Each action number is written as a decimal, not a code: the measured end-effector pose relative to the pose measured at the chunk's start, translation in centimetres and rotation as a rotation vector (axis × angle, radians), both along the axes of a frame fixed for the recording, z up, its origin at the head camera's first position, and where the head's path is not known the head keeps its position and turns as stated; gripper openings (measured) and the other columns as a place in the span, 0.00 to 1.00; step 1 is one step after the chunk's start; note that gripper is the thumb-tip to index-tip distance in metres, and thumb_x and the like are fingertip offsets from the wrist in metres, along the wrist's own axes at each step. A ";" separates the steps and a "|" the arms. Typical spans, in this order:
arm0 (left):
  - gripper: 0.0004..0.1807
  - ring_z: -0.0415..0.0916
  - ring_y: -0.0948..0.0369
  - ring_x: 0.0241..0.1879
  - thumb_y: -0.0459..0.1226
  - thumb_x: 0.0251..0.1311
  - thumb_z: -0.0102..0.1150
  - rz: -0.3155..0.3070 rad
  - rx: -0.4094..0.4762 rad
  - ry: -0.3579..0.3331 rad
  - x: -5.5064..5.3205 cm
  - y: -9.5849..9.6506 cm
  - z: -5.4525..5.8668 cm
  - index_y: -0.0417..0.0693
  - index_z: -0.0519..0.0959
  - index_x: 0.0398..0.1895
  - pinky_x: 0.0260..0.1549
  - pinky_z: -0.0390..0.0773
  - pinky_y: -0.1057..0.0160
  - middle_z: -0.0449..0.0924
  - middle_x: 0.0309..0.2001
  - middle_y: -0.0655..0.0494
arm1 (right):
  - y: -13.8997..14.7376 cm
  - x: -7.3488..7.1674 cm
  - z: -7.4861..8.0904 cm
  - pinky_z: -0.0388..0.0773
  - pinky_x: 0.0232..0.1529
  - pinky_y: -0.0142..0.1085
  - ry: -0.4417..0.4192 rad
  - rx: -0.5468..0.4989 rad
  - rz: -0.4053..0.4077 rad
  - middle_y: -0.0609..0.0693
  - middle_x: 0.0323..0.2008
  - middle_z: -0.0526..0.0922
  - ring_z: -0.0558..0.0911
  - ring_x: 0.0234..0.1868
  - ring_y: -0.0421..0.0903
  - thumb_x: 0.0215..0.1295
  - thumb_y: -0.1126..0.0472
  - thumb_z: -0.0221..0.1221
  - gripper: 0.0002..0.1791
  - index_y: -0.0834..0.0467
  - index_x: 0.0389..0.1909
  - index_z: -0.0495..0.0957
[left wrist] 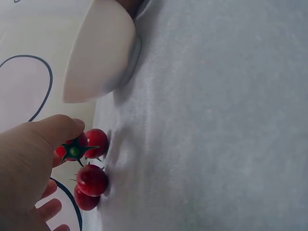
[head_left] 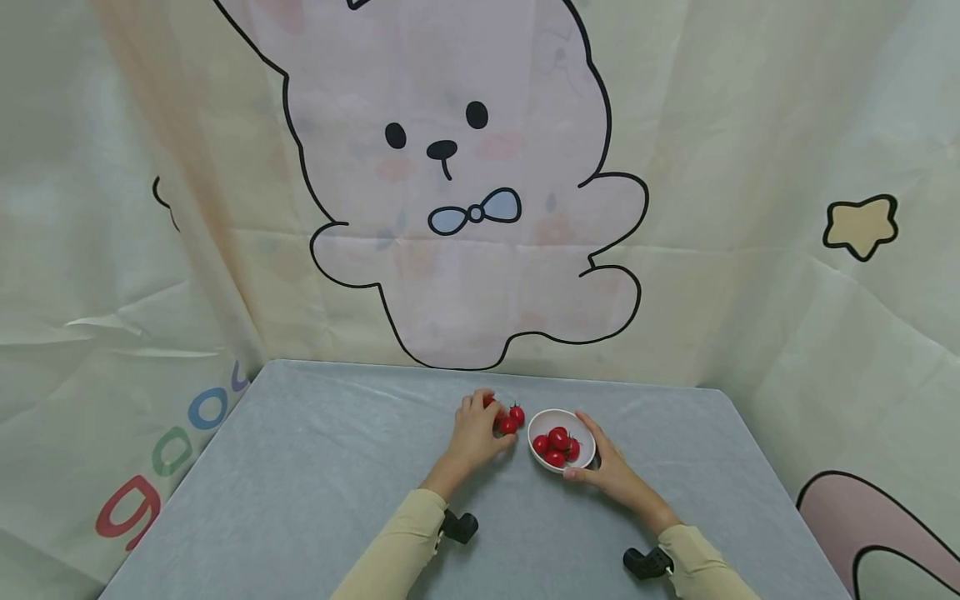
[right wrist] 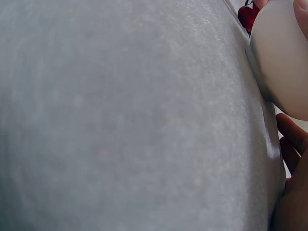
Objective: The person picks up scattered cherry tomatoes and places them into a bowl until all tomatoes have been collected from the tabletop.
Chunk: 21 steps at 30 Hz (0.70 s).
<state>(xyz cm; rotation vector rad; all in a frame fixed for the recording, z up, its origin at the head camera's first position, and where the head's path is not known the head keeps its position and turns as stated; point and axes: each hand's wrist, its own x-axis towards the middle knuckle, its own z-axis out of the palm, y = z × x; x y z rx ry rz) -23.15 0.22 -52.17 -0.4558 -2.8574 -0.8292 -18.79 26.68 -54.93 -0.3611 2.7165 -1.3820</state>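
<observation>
My left hand (head_left: pixel 472 433) is at the far part of the table, left of the bowl. In the left wrist view its thumb and a finger pinch a cherry tomato (left wrist: pixel 74 149) with a green star-shaped top. Close by lie loose cherry tomatoes (left wrist: pixel 93 180), partly overlapping one another. A small white bowl (head_left: pixel 552 417) stands just right of them, with several red cherry tomatoes (head_left: pixel 558 439) inside. My right hand (head_left: pixel 618 477) holds this bowl from the right, thumb at the near rim and a finger at the far rim.
A light blue-grey cloth covers the table (head_left: pixel 315 467). Behind it hangs a curtain (head_left: pixel 712 208) with a cartoon animal, and more curtain stands along both sides. Black wrist devices (head_left: pixel 460 527) sit on both forearms.
</observation>
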 end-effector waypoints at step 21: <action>0.16 0.60 0.53 0.61 0.50 0.48 0.69 -0.001 0.025 0.023 -0.3 0.0 1.8 0.57 0.78 0.39 0.59 0.65 0.48 0.65 0.62 0.53 | -0.1 0.1 0.1 0.50 0.64 0.69 -0.014 0.003 -0.008 0.55 0.73 0.53 0.53 0.73 0.59 0.48 0.49 0.69 0.55 0.40 0.73 0.45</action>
